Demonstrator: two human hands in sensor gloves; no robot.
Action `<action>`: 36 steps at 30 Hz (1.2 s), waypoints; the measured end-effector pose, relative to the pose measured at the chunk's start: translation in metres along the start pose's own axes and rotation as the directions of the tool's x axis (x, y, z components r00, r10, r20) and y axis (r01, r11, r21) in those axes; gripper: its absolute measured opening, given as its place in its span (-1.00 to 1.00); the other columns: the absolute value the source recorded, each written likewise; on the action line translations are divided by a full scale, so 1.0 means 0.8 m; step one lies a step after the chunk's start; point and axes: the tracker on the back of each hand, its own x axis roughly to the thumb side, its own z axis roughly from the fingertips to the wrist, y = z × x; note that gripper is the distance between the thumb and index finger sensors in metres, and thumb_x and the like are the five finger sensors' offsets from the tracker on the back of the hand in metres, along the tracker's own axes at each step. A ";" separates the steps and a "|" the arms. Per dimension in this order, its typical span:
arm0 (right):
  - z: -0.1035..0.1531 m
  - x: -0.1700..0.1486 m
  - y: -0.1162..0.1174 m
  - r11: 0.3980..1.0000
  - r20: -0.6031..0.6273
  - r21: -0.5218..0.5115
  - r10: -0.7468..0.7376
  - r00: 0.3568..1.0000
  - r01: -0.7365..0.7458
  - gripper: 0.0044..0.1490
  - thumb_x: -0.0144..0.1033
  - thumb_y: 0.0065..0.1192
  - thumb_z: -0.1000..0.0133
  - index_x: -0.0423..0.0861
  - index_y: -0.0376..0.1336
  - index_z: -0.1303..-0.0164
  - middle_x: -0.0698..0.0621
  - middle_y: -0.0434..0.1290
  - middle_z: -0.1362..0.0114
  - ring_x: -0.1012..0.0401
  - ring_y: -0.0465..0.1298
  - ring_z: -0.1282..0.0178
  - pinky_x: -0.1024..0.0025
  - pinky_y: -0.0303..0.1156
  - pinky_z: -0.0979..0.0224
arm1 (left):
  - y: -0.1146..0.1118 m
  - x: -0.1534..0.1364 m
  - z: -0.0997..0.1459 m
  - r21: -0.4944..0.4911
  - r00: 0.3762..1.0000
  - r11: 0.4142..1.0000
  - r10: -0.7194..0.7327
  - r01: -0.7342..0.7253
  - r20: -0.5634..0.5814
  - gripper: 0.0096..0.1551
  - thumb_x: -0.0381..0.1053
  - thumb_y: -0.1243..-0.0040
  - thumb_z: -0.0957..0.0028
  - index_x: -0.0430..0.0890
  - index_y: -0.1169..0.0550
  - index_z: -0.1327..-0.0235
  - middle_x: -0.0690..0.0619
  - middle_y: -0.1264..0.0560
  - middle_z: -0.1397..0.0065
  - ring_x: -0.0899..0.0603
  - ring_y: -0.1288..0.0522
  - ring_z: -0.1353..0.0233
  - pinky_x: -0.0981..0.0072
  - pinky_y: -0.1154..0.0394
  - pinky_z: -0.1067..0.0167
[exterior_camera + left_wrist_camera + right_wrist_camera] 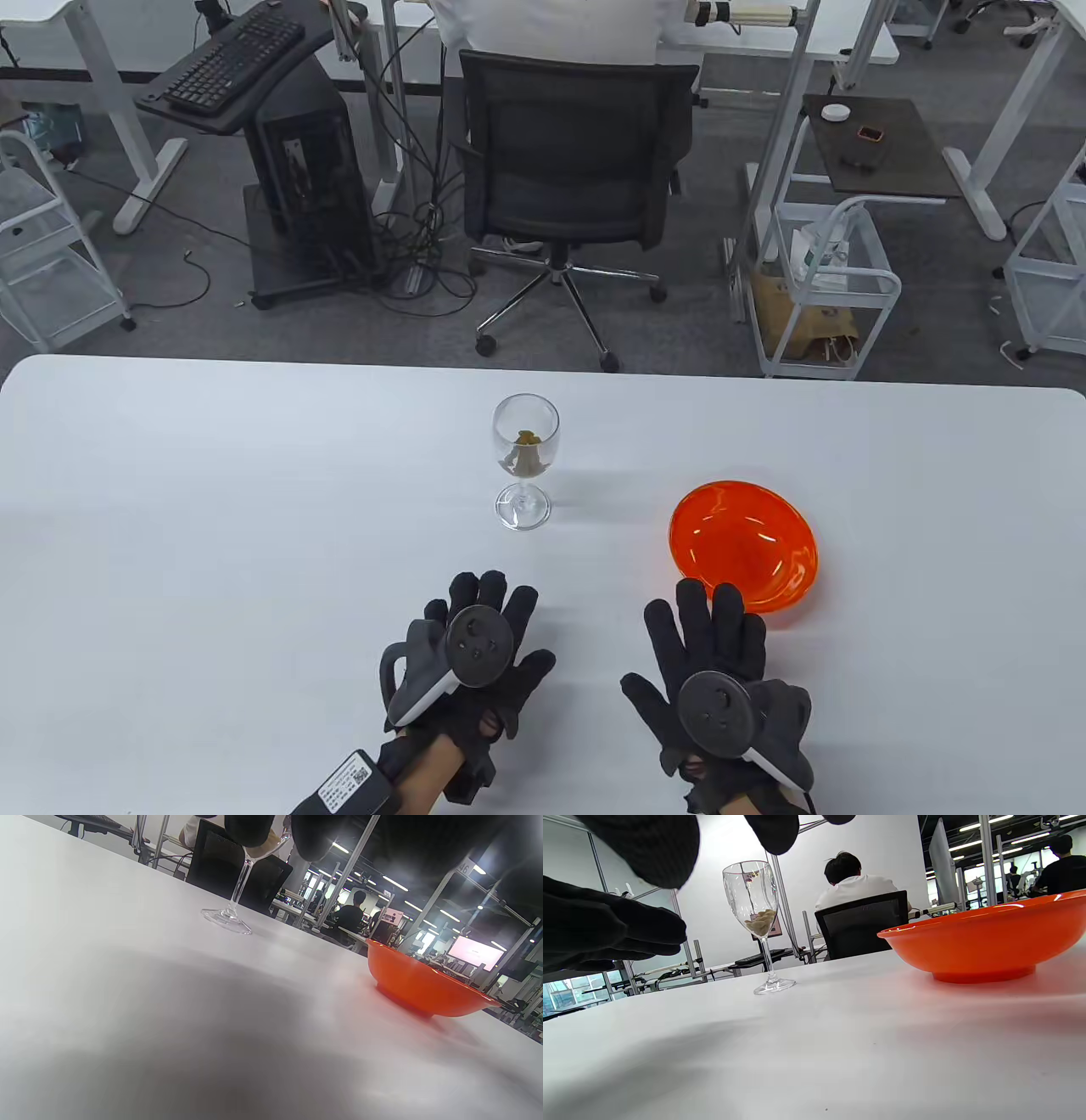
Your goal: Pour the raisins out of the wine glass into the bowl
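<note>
A clear wine glass (524, 463) stands upright on the white table (212, 526) with a small heap of raisins (529, 440) in its bowl. It also shows in the left wrist view (235, 895) and the right wrist view (755, 921). An orange bowl (744, 543) sits to the glass's right, also in the left wrist view (420, 984) and right wrist view (988, 938). My left hand (479, 632) is open and empty, fingers spread, near the table's front, short of the glass. My right hand (708, 645) is open and empty, its fingertips just short of the bowl's near rim.
Beyond the table's far edge stands a black office chair (573, 170) with a seated person, a keyboard stand (246, 68) to the left and white wire carts (827, 289) to the right.
</note>
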 end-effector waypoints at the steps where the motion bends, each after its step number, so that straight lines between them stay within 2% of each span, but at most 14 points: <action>1: 0.000 0.001 0.001 1.000 0.002 -0.002 0.002 1.000 -0.002 0.00 0.16 0.23 -0.15 -0.05 -0.07 -0.65 -0.26 -0.28 -0.77 -0.41 -0.38 -0.63 -0.38 -0.46 -0.56 | -0.001 0.000 0.000 -0.010 1.000 1.000 -0.001 0.001 0.001 -0.07 0.40 -0.17 0.09 0.18 -0.23 -0.58 -0.10 -0.04 -0.77 -0.34 0.10 -0.70 -0.33 0.15 -0.50; 18: 0.000 -0.003 0.000 1.000 -0.021 -0.014 0.027 0.999 -0.027 0.00 0.16 0.23 -0.15 -0.05 -0.08 -0.65 -0.26 -0.29 -0.77 -0.41 -0.39 -0.63 -0.38 -0.47 -0.56 | -0.006 0.002 -0.002 -0.071 1.000 0.997 -0.006 0.007 0.016 -0.02 0.43 -0.20 0.12 0.18 -0.21 -0.59 -0.10 -0.02 -0.78 -0.35 0.11 -0.70 -0.34 0.15 -0.50; 36: 0.001 -0.004 -0.005 1.000 -0.017 -0.008 0.021 1.000 -0.022 0.02 0.16 0.23 -0.15 -0.06 -0.10 -0.65 -0.26 -0.30 -0.77 -0.39 -0.39 -0.64 -0.38 -0.47 -0.55 | -0.012 -0.005 -0.007 -0.078 1.000 0.997 -0.003 0.001 -0.024 -0.02 0.41 -0.21 0.12 0.16 -0.19 -0.59 -0.10 -0.02 -0.77 -0.35 0.10 -0.70 -0.34 0.15 -0.50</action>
